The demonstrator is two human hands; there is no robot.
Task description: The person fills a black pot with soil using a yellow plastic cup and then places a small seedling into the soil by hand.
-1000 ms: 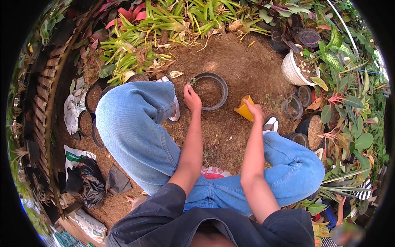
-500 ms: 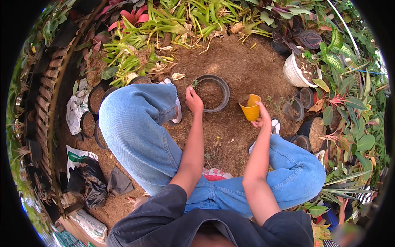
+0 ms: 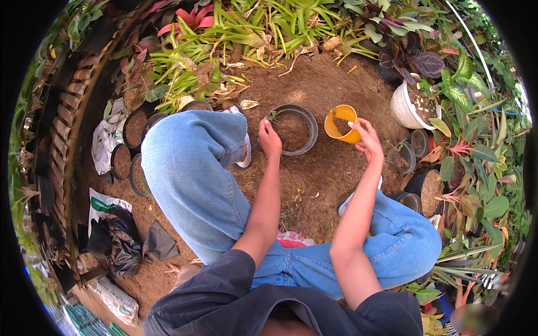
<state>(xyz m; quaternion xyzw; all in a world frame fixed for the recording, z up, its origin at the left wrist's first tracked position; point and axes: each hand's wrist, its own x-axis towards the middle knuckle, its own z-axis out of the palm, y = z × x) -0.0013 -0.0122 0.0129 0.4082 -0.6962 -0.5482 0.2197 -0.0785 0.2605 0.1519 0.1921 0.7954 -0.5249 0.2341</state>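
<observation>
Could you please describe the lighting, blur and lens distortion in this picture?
In the head view, the slatted edging bows into an arc and the corners go black; there too, a bright patch lights the soil above the black pot, the yellow pot looks clear, and a round patch at lower right is smeared.

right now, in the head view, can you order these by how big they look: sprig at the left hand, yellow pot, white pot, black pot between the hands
1. White pot and black pot: too alike to rank
2. Yellow pot
3. Sprig
</observation>
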